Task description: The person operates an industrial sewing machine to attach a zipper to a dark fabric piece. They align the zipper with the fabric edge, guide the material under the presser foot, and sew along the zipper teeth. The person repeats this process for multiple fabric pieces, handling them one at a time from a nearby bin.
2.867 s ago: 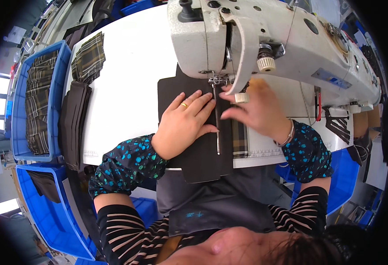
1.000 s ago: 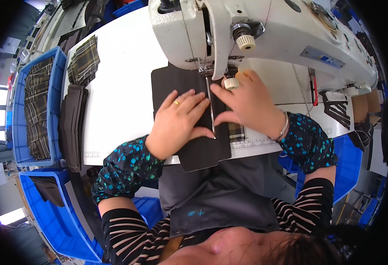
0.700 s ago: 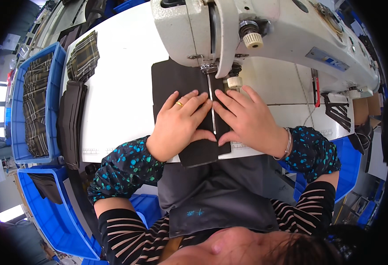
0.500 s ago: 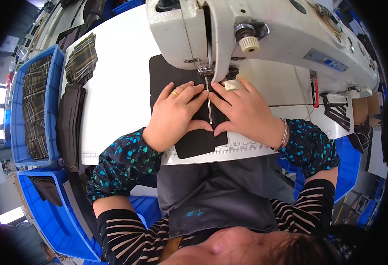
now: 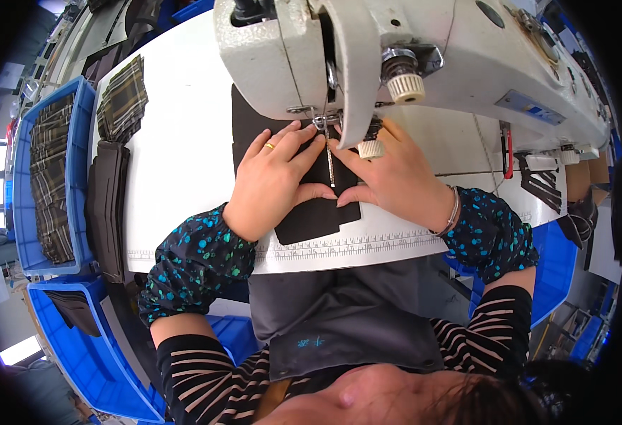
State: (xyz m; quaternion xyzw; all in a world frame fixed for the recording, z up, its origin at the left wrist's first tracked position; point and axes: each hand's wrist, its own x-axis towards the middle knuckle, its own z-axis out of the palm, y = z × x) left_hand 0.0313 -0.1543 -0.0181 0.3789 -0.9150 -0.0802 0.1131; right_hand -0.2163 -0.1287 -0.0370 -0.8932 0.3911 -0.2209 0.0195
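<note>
A dark fabric piece (image 5: 307,223) lies flat beneath the white sewing machine (image 5: 453,74), with a narrow silvery zipper (image 5: 331,166) running up it to the metal presser foot (image 5: 326,120). My left hand (image 5: 275,180) rests on the fabric left of the zipper, fingers apart, thumb stretched toward the zipper's near end. My right hand (image 5: 389,177) lies spread on the fabric's right side, its thumb almost touching the left one. Some of the right fingertips are hidden behind the machine's guard and knob (image 5: 371,149).
Plaid pieces (image 5: 120,99) and dark pieces (image 5: 104,212) are stacked at left, beside blue bins holding plaid (image 5: 49,184) and dark fabric (image 5: 74,312). At right lie red-handled snips (image 5: 506,152) and black slotted pieces (image 5: 538,184). Another blue bin (image 5: 555,276) stands below the white tabletop (image 5: 176,127).
The fabric and both hands have moved forward under the machine, away from my body, baring more of the ruler along the front edge. My right hand has settled beside my left.
</note>
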